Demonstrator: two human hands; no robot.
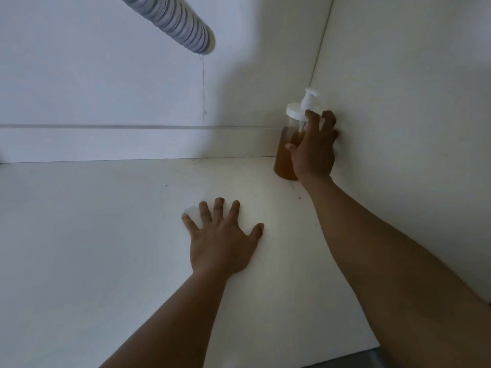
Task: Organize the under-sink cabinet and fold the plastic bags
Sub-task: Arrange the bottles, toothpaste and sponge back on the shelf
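Right grip (pixel 313 150) curls round my pump bottle (pixel 283 160), right of frame; left grip (pixel 223 237), spread flat on the cabinet floor (pixel 106 235), braces me. I should keep it upright.

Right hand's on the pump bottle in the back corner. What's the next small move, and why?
Probably ease the right hand off the pump bottle and draw it back. The bottle stands upright on the cabinet floor, tucked into the back right corner beside the side wall, so it looks placed. The left hand lies flat on the floor, seemingly bracing.
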